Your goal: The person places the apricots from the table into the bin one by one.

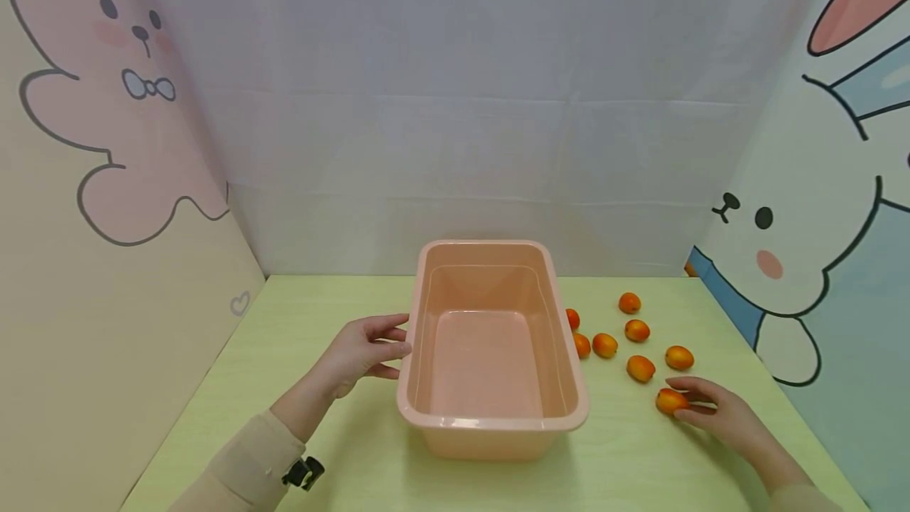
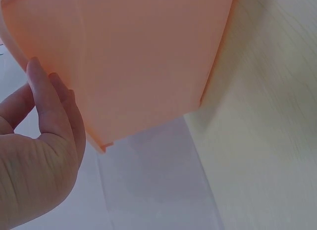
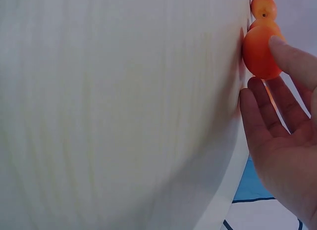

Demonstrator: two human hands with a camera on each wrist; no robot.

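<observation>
In the head view a peach-coloured plastic basin (image 1: pixel 490 423) stands on the table with its inside showing bare. My left hand (image 1: pixel 359 354) is at its left rim, fingers fairly straight and touching the outer side; the left wrist view shows those fingers (image 2: pixel 47 104) against the basin wall (image 2: pixel 143 57). To the right, my right hand (image 1: pixel 718 413) pinches a small oval orange fruit (image 1: pixel 670 401) close over the tabletop. From the right wrist, the thumb lies across the fruit (image 3: pixel 258 52), and other fingertips are right at its lower edge.
Several more orange fruits (image 1: pixel 641 368) lie between the basin and the right hand; two are partly hidden behind the basin's right rim. A pale green-yellow table (image 1: pixel 341 449) meets a white cloth backdrop (image 1: pixel 469 141). Side panels carry cartoon animals (image 1: pixel 796 243).
</observation>
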